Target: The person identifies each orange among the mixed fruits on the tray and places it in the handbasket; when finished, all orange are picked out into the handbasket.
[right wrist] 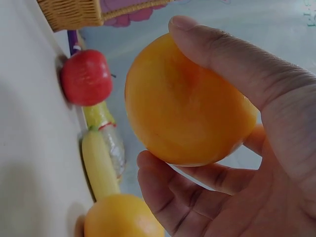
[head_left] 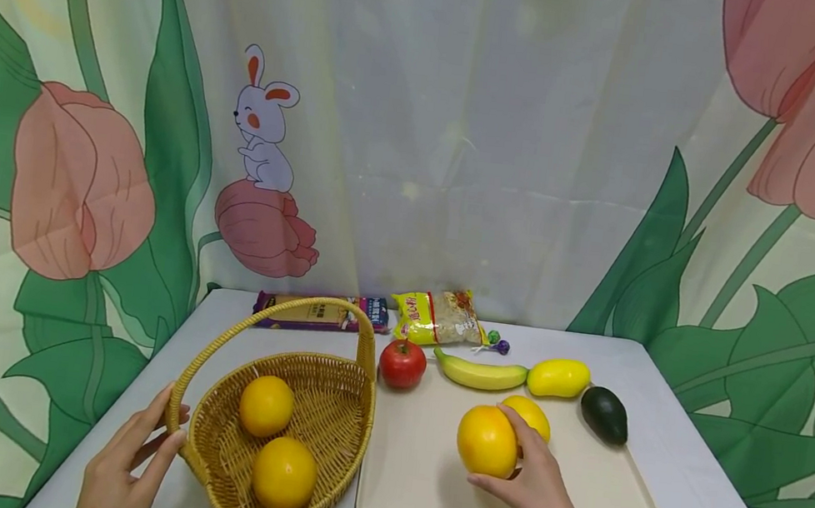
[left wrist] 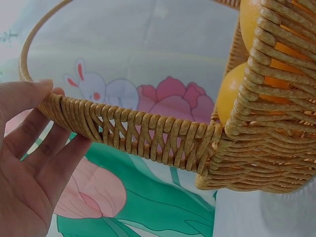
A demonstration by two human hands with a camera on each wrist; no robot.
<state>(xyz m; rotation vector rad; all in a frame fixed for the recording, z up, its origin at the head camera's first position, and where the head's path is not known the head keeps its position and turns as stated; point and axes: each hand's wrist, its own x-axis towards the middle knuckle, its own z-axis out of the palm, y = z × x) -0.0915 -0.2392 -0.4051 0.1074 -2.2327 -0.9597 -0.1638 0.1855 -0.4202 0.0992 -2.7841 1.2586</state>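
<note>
My left hand [head_left: 131, 457] grips the side of the handle of a wicker basket [head_left: 330, 404]. In the left wrist view, thumb and fingers pinch the woven handle [left wrist: 143, 131]. Two oranges lie inside, one orange [head_left: 266, 406] behind the other orange [head_left: 284, 475]. My right hand [head_left: 535, 491] holds a third orange [head_left: 488, 440] above the beige tray [head_left: 418, 490], thumb on one side and fingers on the other. Behind it another orange [head_left: 531, 417] sits on the tray, partly hidden by the held orange and hand.
Along the tray's far edge lie a red apple [head_left: 402, 364], a banana [head_left: 480, 373], a yellow mango [head_left: 559, 378] and a dark avocado [head_left: 604, 415]. Farther back are a purple packet [head_left: 317, 316], a yellow food bag [head_left: 438, 318] and small lollipops [head_left: 498, 342]. A printed curtain hangs behind.
</note>
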